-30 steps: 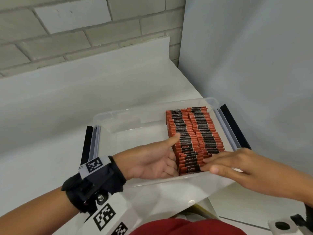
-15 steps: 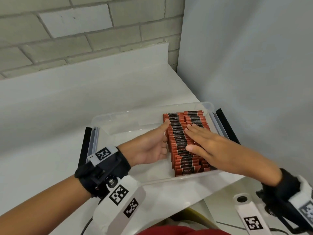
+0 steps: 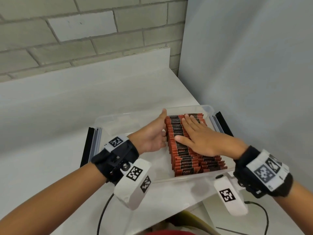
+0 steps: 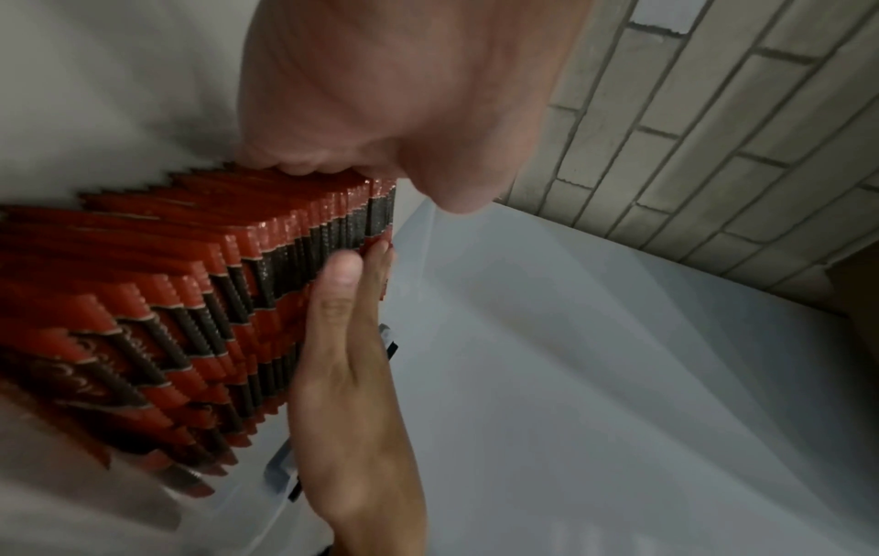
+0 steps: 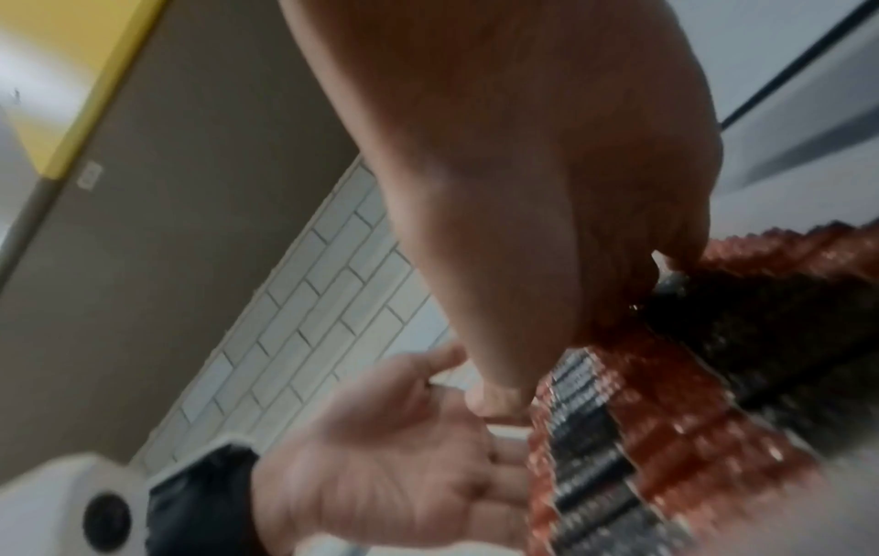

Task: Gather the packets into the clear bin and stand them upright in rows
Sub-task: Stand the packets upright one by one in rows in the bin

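Packets (image 3: 182,155): red-black, upright, two rows, right half of bin (image 3: 128,116). Left hand (image 3: 152,138): flat against rows' left side. Right hand (image 3: 201,138): flat on top, gripping nothing.

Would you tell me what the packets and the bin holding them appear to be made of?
Packets: likely glossy foil or plastic film; the red-and-black edges are crimped and catch glints. Clear bin: probably rigid translucent plastic; the white surface shows through its walls.
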The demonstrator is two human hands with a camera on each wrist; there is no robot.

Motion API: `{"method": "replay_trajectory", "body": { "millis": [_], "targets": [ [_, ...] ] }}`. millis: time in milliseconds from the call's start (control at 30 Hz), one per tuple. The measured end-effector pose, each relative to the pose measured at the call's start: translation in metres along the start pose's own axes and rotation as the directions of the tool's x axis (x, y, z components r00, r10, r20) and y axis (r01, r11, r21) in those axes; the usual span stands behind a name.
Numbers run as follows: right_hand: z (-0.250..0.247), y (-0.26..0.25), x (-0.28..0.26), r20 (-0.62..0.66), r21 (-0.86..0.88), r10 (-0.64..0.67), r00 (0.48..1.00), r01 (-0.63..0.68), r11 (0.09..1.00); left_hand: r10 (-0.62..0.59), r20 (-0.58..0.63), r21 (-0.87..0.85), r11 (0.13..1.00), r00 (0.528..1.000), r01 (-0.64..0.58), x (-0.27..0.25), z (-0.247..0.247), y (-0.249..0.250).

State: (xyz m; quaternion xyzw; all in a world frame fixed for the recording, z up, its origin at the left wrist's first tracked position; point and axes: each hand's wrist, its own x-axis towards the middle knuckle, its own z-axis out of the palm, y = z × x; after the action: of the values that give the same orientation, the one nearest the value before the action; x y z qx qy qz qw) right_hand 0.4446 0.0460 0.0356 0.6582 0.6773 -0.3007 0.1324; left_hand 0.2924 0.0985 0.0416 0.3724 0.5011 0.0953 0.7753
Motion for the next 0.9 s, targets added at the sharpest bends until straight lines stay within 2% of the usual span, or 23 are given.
{"method": "replay_trajectory", "body": {
  "millis": [100,200,367,500,633,700,800,900],
  "targets": [
    [0.001,0.004,-0.016,0.013,0.039,-0.023,1.000,0.023,0.999,0.025,-0.015,0.007,1.000,1.000,-0.025,-0.006,-0.003,-0.002],
    [0.008,0.001,-0.022,0.058,0.018,-0.028,0.998,0.027,0.999,0.034,0.020,-0.017,0.999,0.999,-0.034,-0.006,0.001,-0.005],
    [0.006,0.001,-0.043,0.035,0.078,-0.054,0.998,0.051,0.996,0.022,0.009,-0.027,0.999,1.000,-0.022,-0.008,0.001,-0.010],
    [0.013,-0.006,-0.060,0.145,0.071,-0.068,0.987,0.059,0.996,-0.002,0.098,-0.027,1.000,0.995,0.004,-0.007,0.002,-0.015],
    [0.007,-0.004,-0.080,0.124,0.126,-0.061,0.990,0.046,0.991,-0.036,0.025,0.002,0.999,0.999,0.036,-0.012,-0.009,-0.015],
    [0.003,-0.002,-0.098,0.138,0.149,-0.083,0.987,0.062,0.987,-0.107,0.079,0.024,0.994,0.991,0.105,-0.018,-0.017,-0.021],
    [0.002,-0.005,-0.112,0.188,0.186,-0.137,0.973,0.102,0.977,-0.219,0.265,0.171,0.969,0.939,0.178,-0.028,-0.014,-0.031],
    [0.007,-0.006,-0.109,0.135,0.210,-0.190,0.972,0.159,0.965,-0.300,0.349,0.254,0.942,0.888,0.218,-0.031,-0.002,-0.033]
  ]
}}
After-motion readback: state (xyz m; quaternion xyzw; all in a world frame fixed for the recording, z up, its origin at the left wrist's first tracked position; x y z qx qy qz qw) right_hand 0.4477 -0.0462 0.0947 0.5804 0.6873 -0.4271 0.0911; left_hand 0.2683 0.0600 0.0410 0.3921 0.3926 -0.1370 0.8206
